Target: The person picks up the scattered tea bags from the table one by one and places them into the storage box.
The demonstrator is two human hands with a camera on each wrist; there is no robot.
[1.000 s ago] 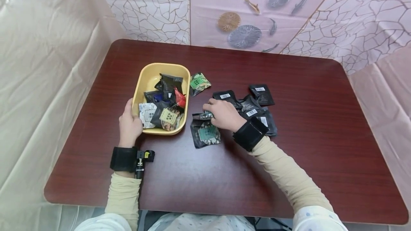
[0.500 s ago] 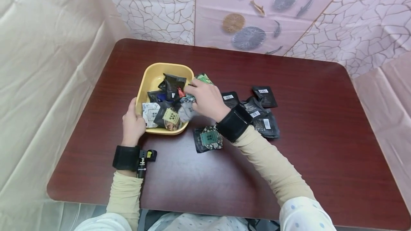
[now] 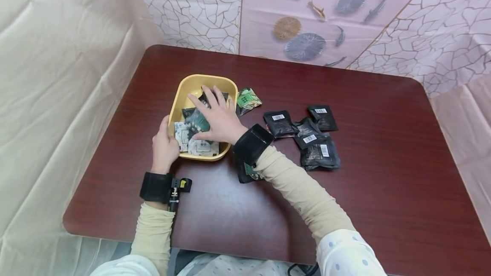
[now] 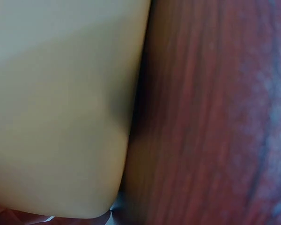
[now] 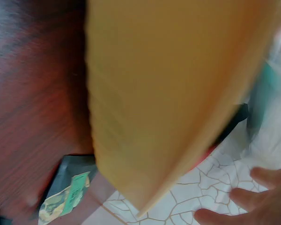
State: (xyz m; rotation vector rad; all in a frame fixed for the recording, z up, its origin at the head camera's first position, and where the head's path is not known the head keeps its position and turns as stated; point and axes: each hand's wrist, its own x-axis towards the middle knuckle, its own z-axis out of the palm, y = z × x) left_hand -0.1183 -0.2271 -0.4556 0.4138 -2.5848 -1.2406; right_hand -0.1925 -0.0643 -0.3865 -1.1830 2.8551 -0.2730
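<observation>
A yellow plastic tub (image 3: 186, 93) stands left of centre with several small packets in it. My left hand (image 3: 165, 150) grips the tub's left side near its front corner; the tub's wall (image 4: 65, 117) fills much of the left wrist view. Over the tub, my right hand (image 3: 222, 120) has its fingers spread. Beneath its palm is a blurred, clear-and-green packet (image 3: 197, 120), apparently loose. White patterned packets (image 3: 203, 147) lie at the tub's near end. Fingers (image 5: 267, 197) of the right hand show in the right wrist view, holding nothing.
A green-labelled packet (image 3: 248, 99) lies against the tub's right side. Another dark packet (image 3: 246, 173) is partly hidden under the right forearm. Several black packets with barcode stickers (image 3: 320, 154) lie face down further right on the dark red table (image 3: 383, 161).
My right hand has picked packets off the table, carried them left over the tub and let go, its fingers now spread. A white packet now covers others inside. My left hand keeps its grip.
</observation>
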